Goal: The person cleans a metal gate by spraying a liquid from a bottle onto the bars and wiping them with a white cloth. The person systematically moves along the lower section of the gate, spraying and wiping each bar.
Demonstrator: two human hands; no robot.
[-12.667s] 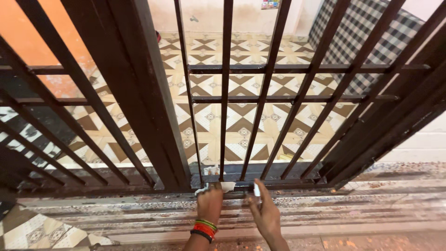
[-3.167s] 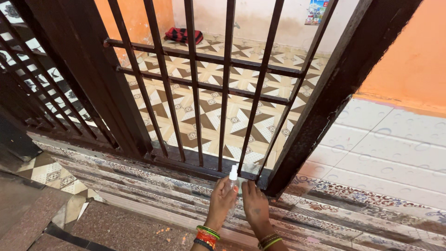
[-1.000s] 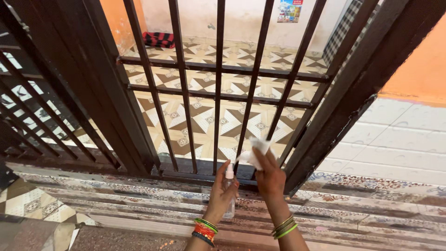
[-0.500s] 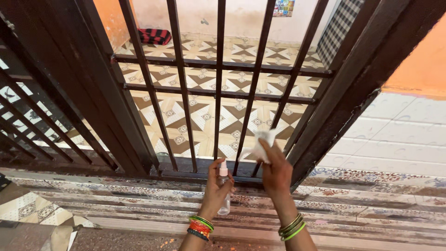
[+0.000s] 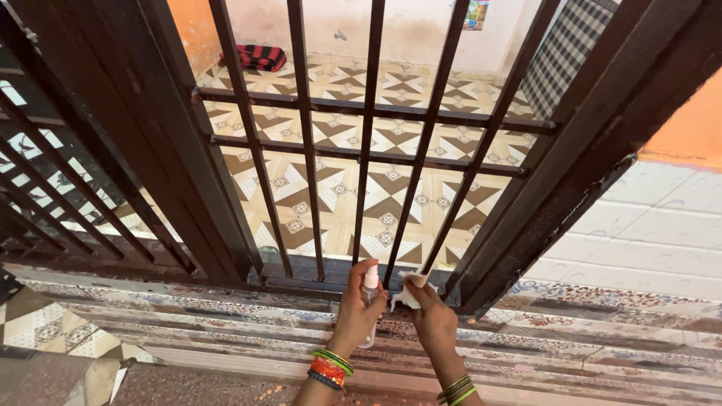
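Lower centre of frame: left hand (image 5: pixel 355 312) wrapped around a small clear spray bottle (image 5: pixel 369 295) with white nozzle, upright, top just below the gate's bottom rail. Right hand (image 5: pixel 430 319) just beside it, fingers pinching a crumpled white cloth (image 5: pixel 407 292) against the foot of a dark metal gate (image 5: pixel 367 150). Bangles on both wrists. Patterned floor tiles (image 5: pixel 391 192) behind the bars; striped step (image 5: pixel 571 346) under the hands.

- A folded red and black checked cloth (image 5: pixel 252 56) lies on the patterned floor tiles (image 5: pixel 338 184) near the far wall.
- A black and white checked mattress (image 5: pixel 560 56) leans upright at the right.
- A small colourful picture (image 5: pixel 476 13) hangs on the pale wall.
- White wall tiles (image 5: pixel 654 240) stand under orange paint (image 5: pixel 688 128).
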